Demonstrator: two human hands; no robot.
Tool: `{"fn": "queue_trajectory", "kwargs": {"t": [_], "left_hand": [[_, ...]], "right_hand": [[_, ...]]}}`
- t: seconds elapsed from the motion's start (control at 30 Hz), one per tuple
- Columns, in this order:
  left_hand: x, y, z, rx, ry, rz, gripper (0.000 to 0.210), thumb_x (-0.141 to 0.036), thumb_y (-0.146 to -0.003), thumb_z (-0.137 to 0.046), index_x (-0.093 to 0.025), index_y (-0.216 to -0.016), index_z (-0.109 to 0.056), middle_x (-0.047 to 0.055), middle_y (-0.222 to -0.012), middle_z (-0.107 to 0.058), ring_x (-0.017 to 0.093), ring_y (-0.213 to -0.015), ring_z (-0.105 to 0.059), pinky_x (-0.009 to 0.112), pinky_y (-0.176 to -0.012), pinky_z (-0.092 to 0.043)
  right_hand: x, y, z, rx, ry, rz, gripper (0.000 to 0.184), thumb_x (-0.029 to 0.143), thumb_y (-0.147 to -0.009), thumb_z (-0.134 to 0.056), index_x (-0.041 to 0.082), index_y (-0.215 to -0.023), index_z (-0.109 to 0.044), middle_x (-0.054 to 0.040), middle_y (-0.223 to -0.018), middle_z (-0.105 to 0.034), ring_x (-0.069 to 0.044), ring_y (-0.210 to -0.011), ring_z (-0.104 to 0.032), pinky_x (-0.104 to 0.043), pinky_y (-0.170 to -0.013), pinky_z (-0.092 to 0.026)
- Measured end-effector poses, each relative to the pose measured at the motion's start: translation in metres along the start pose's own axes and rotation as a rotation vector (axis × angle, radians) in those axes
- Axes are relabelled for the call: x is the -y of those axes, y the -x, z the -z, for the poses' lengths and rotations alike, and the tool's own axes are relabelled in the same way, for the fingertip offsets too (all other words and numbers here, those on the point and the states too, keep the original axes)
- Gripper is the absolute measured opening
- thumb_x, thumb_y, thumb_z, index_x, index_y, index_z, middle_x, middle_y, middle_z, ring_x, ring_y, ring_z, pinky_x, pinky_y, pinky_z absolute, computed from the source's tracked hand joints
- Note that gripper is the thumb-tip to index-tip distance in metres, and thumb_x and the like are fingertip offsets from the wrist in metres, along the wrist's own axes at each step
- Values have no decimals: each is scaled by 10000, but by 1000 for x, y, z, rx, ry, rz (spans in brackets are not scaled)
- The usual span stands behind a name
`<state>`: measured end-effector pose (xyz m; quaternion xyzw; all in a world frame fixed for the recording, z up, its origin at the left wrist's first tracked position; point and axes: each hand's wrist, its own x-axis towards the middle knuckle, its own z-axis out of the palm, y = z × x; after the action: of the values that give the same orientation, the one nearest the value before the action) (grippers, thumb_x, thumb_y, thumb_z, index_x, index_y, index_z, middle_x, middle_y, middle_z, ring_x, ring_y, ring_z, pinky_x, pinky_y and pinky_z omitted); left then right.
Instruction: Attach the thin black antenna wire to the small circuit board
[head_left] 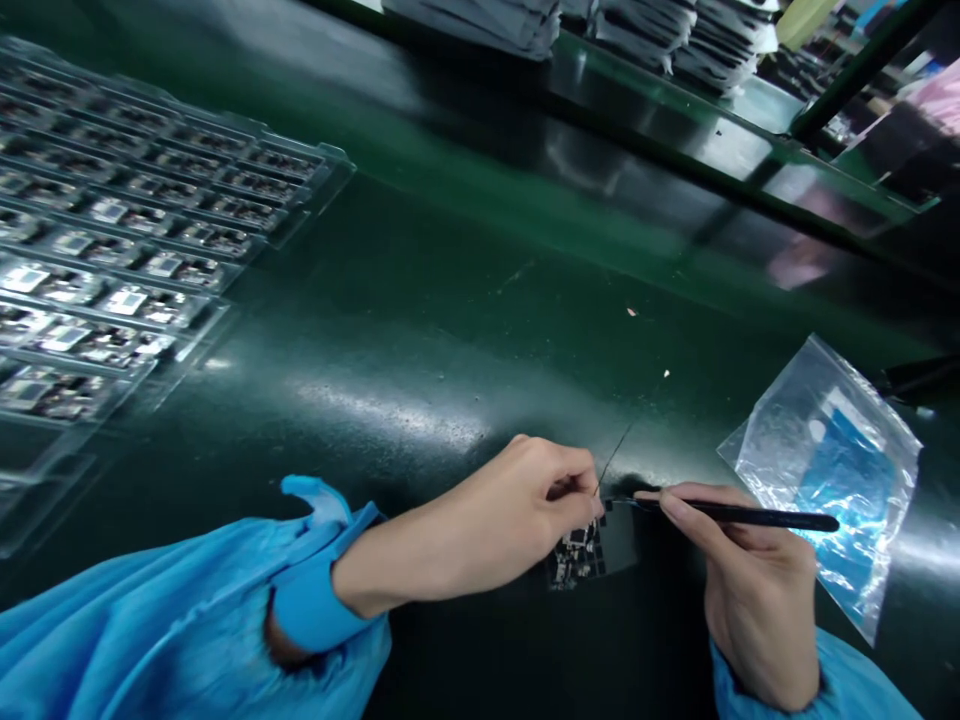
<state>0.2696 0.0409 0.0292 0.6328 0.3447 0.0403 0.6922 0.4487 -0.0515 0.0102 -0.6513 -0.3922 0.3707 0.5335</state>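
Low in the frame, right of centre, the left hand point(499, 525) pinches a thin dark wire point(613, 455) in a closed grip just above a small circuit board point(579, 555). The board, dark with a grid of tiny parts, lies flat on the green worktop point(450, 330), partly under the fingers. The right hand point(750, 580) grasps black tweezers point(735, 514), tips meeting the wire. A clear plastic bag point(832, 470) lies right. Trays of boards point(112, 250) fill the upper left.
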Motion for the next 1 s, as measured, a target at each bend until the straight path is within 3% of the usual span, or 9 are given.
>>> {"fn": "queue_trajectory", "kwargs": {"t": [0.4, 0.57, 0.8, 1.0], "left_hand": [[1, -1, -3, 11, -7, 32, 246, -310, -843, -423, -165, -683, -540, 38, -851, -633, 192, -820, -593, 273, -654, -446], [-1, -1, -2, 9, -9, 13, 234, -290, -837, -430, -164, -676, -544, 43, -848, -638, 192, -818, -591, 268, -641, -441], [1, -2, -3, -17, -7, -8, 211, -253, -821, -441, -155, -682, -565, 32, -811, -645, 174, -772, -599, 245, -613, -438], [4, -4, -6, -54, 21, -24, 212, -257, -813, -452, -152, -652, -543, 37, -793, -651, 179, -772, -600, 252, -624, -440]], "right_hand": [[-1, 1, 1, -9, 49, -8, 69, 166, -708, -721, 230, -701, -747, 9, -716, -736, -145, -652, -685, -122, -583, -530], [5, -1, 1, 26, -53, -114, 42, 167, -683, -740, 205, -668, -751, -28, -703, -727, -186, -696, -685, -171, -616, -551], [15, 2, 4, -48, -142, -234, 80, 241, -654, -762, 167, -662, -735, -55, -682, -710, -176, -665, -672, -165, -648, -542], [17, 7, 4, 67, -164, -240, 45, 225, -713, -731, 182, -706, -740, -50, -723, -722, -173, -751, -674, -162, -710, -534]]}}
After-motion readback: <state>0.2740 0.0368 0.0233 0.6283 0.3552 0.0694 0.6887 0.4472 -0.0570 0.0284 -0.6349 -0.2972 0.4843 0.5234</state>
